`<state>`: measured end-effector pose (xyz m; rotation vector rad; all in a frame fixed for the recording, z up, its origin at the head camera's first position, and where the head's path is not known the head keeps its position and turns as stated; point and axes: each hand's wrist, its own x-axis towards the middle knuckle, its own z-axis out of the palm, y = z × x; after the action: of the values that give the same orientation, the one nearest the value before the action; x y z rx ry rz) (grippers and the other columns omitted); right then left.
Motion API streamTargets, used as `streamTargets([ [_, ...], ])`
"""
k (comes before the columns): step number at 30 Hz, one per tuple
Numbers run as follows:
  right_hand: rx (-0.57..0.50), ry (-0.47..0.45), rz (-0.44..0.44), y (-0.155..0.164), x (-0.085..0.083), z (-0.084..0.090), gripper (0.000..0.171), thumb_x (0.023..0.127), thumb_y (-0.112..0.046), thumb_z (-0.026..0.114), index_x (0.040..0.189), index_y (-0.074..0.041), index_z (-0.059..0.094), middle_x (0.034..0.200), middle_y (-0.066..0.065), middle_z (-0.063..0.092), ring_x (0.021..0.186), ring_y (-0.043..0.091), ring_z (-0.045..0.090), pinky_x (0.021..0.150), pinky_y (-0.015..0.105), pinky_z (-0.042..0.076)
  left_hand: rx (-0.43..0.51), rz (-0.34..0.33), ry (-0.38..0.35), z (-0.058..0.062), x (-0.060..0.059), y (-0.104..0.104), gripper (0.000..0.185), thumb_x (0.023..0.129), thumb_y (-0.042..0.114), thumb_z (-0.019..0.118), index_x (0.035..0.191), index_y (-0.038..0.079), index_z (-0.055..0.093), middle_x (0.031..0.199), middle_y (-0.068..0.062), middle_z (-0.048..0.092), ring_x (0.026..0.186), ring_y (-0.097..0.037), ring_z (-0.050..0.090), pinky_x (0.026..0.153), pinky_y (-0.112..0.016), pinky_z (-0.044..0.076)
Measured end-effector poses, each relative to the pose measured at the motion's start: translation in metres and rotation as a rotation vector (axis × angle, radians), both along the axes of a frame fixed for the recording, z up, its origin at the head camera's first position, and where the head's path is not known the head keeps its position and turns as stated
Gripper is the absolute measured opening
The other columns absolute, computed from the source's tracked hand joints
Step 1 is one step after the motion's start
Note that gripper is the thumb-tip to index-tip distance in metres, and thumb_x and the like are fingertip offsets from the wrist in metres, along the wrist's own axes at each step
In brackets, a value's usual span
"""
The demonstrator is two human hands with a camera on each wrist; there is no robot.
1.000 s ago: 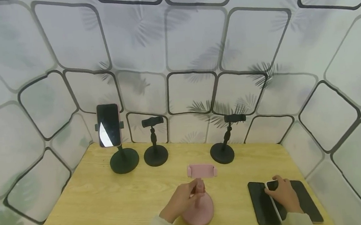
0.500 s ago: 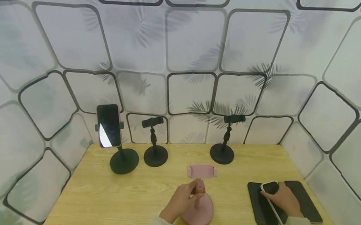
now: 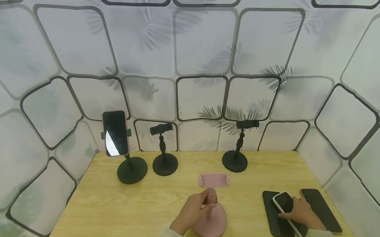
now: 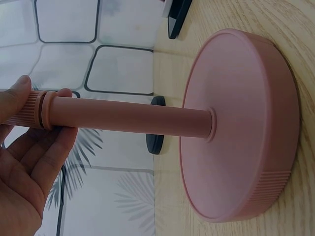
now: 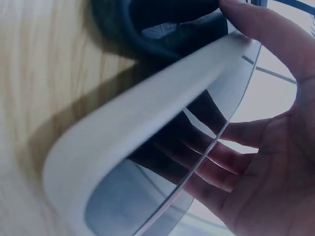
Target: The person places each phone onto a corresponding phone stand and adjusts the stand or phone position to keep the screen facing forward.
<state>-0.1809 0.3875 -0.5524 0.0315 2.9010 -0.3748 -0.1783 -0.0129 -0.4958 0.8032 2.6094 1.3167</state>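
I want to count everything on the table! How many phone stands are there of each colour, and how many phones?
Black stands: 3
Pink stands: 1
Phones: 4, one clipped in a black stand, one white-edged in the right hand, two lying flat
Total: 8

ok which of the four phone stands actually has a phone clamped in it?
The far-left black stand: a phone sits upright in its clamp. The other two black stands and the pink stand, gripped by the left hand, have empty clamps.
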Motion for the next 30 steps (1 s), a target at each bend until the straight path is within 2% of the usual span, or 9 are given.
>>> streamTargets([
  [3,0.016,0.003,0.003,0.005,0.000,-0.001,0.097,0.069,-0.054,0.076,0.115,0.025,0.044,0.119,0.048,0.044,0.123,0.064,0.024,0.087,0.066,0.041,-0.004,0.004,0.000,0.001,0.000,0.001,0.011,0.093,0.028,0.058,0.099,0.018,0.058,0.096,0.002,0.069,0.092,-0.007,0.066,0.077,-0.015,0.053],
  [9,0.009,0.005,-0.048,0.003,0.002,0.001,0.104,0.065,-0.063,0.074,0.121,0.020,0.045,0.127,0.045,0.041,0.109,0.063,0.043,0.085,0.067,0.041,0.007,0.000,0.004,0.002,0.000,0.000,0.011,0.093,0.028,0.058,0.099,0.019,0.058,0.095,0.002,0.069,0.091,-0.007,0.066,0.076,-0.015,0.053],
  [14,-0.015,0.036,-0.042,-0.001,0.004,0.005,0.106,0.063,-0.061,0.076,0.124,0.019,0.043,0.128,0.043,0.042,0.119,0.060,0.035,0.086,0.063,0.044,0.001,0.003,0.006,0.003,-0.001,-0.001,0.016,0.093,0.031,0.057,0.101,0.017,0.058,0.096,0.001,0.069,0.091,-0.009,0.067,0.076,-0.016,0.053],
  [16,-0.021,0.050,-0.039,-0.004,0.005,0.009,0.105,0.064,-0.058,0.077,0.125,0.019,0.042,0.130,0.044,0.039,0.123,0.061,0.029,0.087,0.062,0.044,-0.005,0.003,0.004,0.003,-0.001,-0.001,0.019,0.093,0.032,0.057,0.103,0.016,0.058,0.096,0.001,0.069,0.092,-0.010,0.067,0.076,-0.016,0.053],
  [18,-0.024,0.057,-0.048,-0.008,0.006,0.015,0.104,0.065,-0.058,0.077,0.126,0.019,0.042,0.131,0.046,0.036,0.122,0.061,0.030,0.085,0.063,0.044,-0.009,0.001,0.002,0.002,-0.001,-0.001,0.019,0.092,0.032,0.058,0.103,0.016,0.058,0.095,0.001,0.069,0.092,-0.010,0.067,0.076,-0.016,0.053],
  [21,-0.039,0.082,-0.074,-0.017,0.007,0.025,0.104,0.066,-0.058,0.076,0.129,0.017,0.039,0.129,0.046,0.037,0.116,0.061,0.039,0.082,0.062,0.046,-0.005,-0.003,-0.002,0.002,-0.001,-0.001,0.019,0.092,0.031,0.058,0.103,0.016,0.058,0.095,0.001,0.069,0.091,-0.010,0.067,0.076,-0.016,0.053],
  [25,-0.074,0.137,-0.100,-0.031,0.007,0.037,0.105,0.068,-0.057,0.075,0.133,0.015,0.036,0.119,0.043,0.044,0.101,0.054,0.052,0.078,0.059,0.048,0.001,-0.005,0.003,0.002,-0.001,-0.001,0.019,0.092,0.030,0.059,0.103,0.015,0.059,0.095,0.000,0.069,0.091,-0.010,0.068,0.075,-0.016,0.053],
  [30,-0.084,0.226,-0.106,-0.055,0.004,0.056,0.102,0.071,-0.055,0.074,0.134,0.015,0.036,0.117,0.040,0.047,0.090,0.046,0.057,0.073,0.057,0.049,-0.001,-0.007,0.024,0.000,-0.002,0.000,0.018,0.092,0.029,0.059,0.102,0.014,0.059,0.094,-0.001,0.069,0.090,-0.010,0.068,0.075,-0.016,0.054],
])
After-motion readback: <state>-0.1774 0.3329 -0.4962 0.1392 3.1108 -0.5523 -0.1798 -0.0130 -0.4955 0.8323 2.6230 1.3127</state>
